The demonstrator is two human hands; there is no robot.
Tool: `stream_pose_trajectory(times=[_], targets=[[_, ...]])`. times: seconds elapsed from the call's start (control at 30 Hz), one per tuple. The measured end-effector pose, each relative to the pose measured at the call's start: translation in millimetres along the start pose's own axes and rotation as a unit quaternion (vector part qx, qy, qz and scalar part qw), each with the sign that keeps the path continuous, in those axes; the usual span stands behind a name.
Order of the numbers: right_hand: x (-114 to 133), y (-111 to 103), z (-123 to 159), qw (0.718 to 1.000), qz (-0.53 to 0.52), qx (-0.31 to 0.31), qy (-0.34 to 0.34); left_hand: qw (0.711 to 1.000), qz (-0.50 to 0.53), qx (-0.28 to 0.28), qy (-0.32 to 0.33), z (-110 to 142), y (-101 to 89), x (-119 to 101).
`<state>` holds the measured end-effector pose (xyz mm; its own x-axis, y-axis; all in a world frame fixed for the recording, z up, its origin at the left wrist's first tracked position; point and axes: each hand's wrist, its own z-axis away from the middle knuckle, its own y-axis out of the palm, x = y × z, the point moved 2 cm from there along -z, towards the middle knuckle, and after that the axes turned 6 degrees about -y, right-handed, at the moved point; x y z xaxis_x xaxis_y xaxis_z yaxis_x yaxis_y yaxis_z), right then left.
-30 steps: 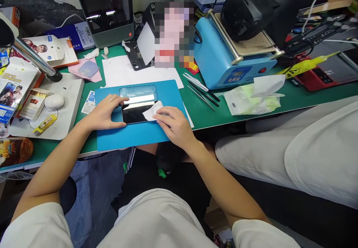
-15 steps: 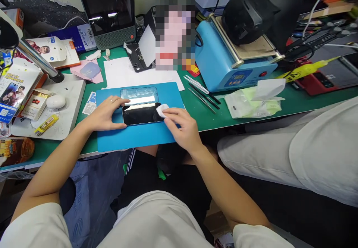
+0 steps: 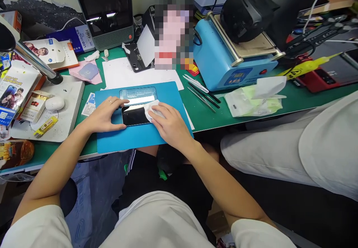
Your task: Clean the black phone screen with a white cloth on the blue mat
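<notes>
A smartphone [image 3: 134, 117] with a dark screen lies face up on a blue mat [image 3: 117, 141]. My left hand [image 3: 107, 115] braces its left end, fingers at the upper corner and thumb at the lower one. Under the fingers of my right hand [image 3: 170, 125], a white wipe [image 3: 149, 113] is pressed onto the screen's right part, which it covers. Just behind the phone, a clear rectangular sheet with rounded corners [image 3: 140, 93] rests on the mat, close to my left fingertips.
Tweezers [image 3: 201, 98] and pens lie right of the mat, near a wipes packet [image 3: 248, 100]. Behind stands a blue machine [image 3: 223, 69]. At left are a lamp [image 3: 36, 59] and boxes [image 3: 35, 106]. Another person's leg [image 3: 260, 147] is at right.
My right hand has slid the wipe leftward across the screen from the phone's right end, and its fingers now lie flatter. My left hand stays at the phone's left end.
</notes>
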<state>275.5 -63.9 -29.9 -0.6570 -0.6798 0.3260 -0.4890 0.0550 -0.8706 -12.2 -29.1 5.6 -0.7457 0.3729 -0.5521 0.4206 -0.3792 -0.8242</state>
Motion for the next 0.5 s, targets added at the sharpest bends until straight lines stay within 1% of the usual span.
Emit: stream_pose_trajectory(times=[0.07, 0.13, 0.2, 0.3, 0.37, 0.43, 0.5], targets=[[0, 3, -12, 1.0, -0.003, 0.02, 0.009, 1.0, -0.001, -0.001, -0.001, 0, -0.2, 1], [-3, 2, -16, 0.999, -0.004, 0.036, 0.017, 1.0, 0.0, -0.002, -0.003, -1, -0.5, 1], [-5, 0, -8, 0.999, -0.001, 0.041, 0.019, 1.0, 0.003, -0.003, -0.004, 0, -0.3, 1], [-3, -3, 18, 0.999, 0.004, 0.036, 0.018, 1.0, 0.006, -0.003, 0.0, 0, 0.7, 0], [2, -1, 33, 0.999, 0.01, 0.032, 0.021, 1.0, 0.012, -0.002, 0.004, 1, 1.4, 1], [12, 5, 37, 0.998, 0.016, 0.038, 0.036, 1.0, 0.019, -0.004, 0.004, 1, 1.9, 1], [24, 14, 28, 0.997, 0.01, 0.06, 0.048, 1.0, 0.025, -0.009, 0.002, 0, 1.9, 1]])
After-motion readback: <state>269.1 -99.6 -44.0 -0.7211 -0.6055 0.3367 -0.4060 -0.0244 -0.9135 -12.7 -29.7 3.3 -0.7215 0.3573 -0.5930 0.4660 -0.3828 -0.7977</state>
